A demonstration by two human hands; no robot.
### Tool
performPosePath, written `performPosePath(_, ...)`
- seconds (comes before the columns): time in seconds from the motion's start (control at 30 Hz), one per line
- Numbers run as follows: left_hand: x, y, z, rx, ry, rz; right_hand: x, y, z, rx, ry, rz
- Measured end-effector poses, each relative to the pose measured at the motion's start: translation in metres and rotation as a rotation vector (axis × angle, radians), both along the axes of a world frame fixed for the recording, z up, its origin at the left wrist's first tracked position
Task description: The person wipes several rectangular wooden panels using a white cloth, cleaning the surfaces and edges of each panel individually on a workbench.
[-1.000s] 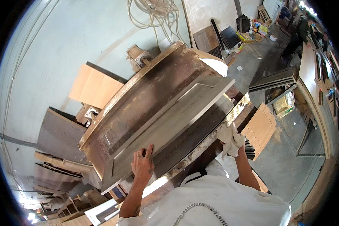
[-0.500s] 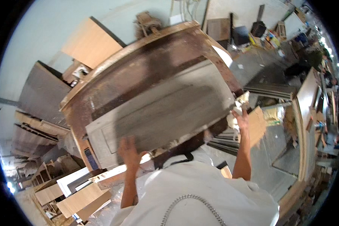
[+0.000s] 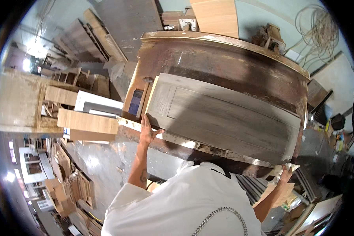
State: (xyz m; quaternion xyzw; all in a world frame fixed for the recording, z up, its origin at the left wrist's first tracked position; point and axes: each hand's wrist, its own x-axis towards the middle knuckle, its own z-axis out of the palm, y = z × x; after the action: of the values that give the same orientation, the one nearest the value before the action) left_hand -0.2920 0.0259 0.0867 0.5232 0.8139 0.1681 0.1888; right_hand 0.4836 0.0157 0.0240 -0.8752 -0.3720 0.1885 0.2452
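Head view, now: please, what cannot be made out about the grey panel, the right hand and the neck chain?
Head view: underside of the grey panel, hidden by its top face.
Head view: how the fingers of the right hand meet the pale cloth, too small to tell.
Head view: rest of the neck chain, cut off by the lower edge.

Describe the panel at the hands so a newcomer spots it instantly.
Start at the big brown worktable mid-view. On it lies a gray wood-grain panel, with the left hand at its near left corner and the right hand by its near right. Unlike the plain light-wood sheet beyond the table, its face shows an outlined inner rectangle.
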Motion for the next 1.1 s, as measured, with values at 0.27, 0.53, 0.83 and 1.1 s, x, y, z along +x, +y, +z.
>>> performPosePath(0.27,0.015,-0.016,0.01,-0.078,0.058,0.079,-0.043,0.04,0.067,-0.036,0.279,-0.017)
performPosePath(0.53,0.022,-0.02,0.012,-0.006,0.048,0.048,-0.004,0.032,0.04,-0.048,0.283,-0.035)
performPosePath(0.83,0.02,-0.031,0.009,0.11,-0.038,0.152,-0.135,0.087,0.122,-0.098,-0.416,0.326)
performPosePath(1.1,0.036,-0.001,-0.047,0.44,-0.256,0.72,-0.545,0.118,0.175,0.193,0.434,1.397)
